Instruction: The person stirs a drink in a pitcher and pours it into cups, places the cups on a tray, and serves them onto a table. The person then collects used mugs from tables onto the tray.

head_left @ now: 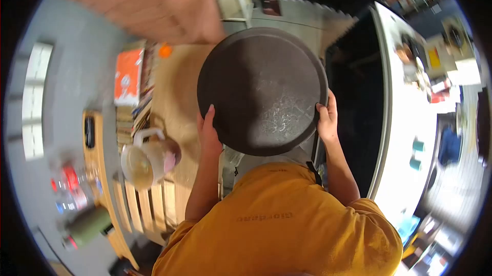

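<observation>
A large round dark tray (256, 86) with whitish scuffs on its lower right part is held up in front of my chest, its face toward the camera. My left hand (209, 130) grips its lower left rim, the thumb over the edge. On the lower right rim my right hand (328, 118) is closed, thumb on the edge as well. The fingers behind the tray are partly hidden.
Left of me is a wooden table (179, 76) with a clear pitcher (141, 166) and an orange-and-white packet (129, 77). Bottles (72, 189) and a green flask (89, 226) lie farther left. A white counter (402, 138) runs along the right.
</observation>
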Available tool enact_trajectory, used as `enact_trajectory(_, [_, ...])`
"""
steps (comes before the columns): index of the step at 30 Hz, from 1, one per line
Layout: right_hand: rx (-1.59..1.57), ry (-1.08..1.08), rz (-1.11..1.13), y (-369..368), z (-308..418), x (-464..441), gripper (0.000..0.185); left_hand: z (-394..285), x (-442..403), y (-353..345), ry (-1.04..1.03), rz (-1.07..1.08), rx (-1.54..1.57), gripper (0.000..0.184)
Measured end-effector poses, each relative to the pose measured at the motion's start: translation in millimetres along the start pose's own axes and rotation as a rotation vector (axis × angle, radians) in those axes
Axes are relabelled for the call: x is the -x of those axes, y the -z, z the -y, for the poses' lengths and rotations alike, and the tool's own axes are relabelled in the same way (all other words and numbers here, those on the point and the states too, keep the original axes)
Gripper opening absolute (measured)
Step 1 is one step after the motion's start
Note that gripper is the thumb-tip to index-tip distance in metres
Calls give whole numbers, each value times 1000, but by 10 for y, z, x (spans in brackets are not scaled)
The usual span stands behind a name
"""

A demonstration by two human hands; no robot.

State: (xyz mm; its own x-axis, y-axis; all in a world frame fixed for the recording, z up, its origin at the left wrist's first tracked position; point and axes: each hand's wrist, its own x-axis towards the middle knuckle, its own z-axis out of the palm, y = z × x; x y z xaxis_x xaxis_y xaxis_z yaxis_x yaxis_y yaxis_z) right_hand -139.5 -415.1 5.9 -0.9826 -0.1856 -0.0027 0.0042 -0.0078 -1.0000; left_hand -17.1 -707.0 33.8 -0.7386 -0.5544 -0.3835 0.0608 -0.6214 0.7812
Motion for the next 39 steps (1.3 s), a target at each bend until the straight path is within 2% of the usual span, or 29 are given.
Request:
enact_trajectory(1, [49, -12, -37, 175, 8, 105, 50, 114, -18, -148, 24, -67, -121, 47])
enact_trajectory(4, [49, -37, -232, 660, 45, 451, 50, 397, 23, -588, 164, -11, -246, 48])
enact_trajectory(7, [11, -77, -411, 1098, 149, 757, 48, 705, 79, -999, 121, 182, -377, 47])
enact_trajectory(9, [9, -50, -478, 1444, 194, 906, 46, 950, 106, -1257, 152, 263, -412, 47])
enact_trajectory(12, [60, -119, -634, 2061, 232, 1109, 40, 1422, 239, -1702, 186, 374, -488, 48])
enact_trajectory(13, [277, -114, -703, 2321, 191, 1192, 35, 1581, 297, -1861, 178, 414, -533, 50])
enact_trajectory(15, [426, -178, -784, 2785, 294, 1329, 31, 1908, 474, -2179, 188, 487, -589, 53])
enact_trajectory(17, [519, -137, -874, 3178, 229, 1477, 28, 2277, 626, -2457, 194, 552, -650, 56])
enact_trajectory(19, [539, -179, -906, 3489, 278, 1575, 27, 2604, 764, -2680, 195, 446, -738, 61])
enact_trajectory(22, [652, -204, -914, 3826, 318, 1684, 26, 2837, 915, -3068, 179, 580, -791, 61])
enact_trajectory(25, [683, -162, -916, 4023, 261, 1720, 26, 2997, 951, -3300, 195, 626, -795, 59])
enact_trajectory(28, [665, -210, -909, 4150, 203, 1713, 26, 3033, 920, -3445, 225, 649, -798, 57])
enact_trajectory(30, [638, -240, -928, 4191, 186, 1701, 25, 2982, 852, -3533, 330, 659, -739, 55])
enact_trajectory(33, [649, -233, -953, 4242, 157, 1641, 25, 3033, 764, -3631, 708, 594, -438, 57])
enact_trajectory(35, [697, -242, -968, 4237, 120, 1623, 24, 3373, 671, -3477, 209, 664, -880, 63])
enact_trajectory(39, [774, -258, -1030, 4226, 59, 1600, 24, 3408, 665, -3656, 248, 691, -885, 68])
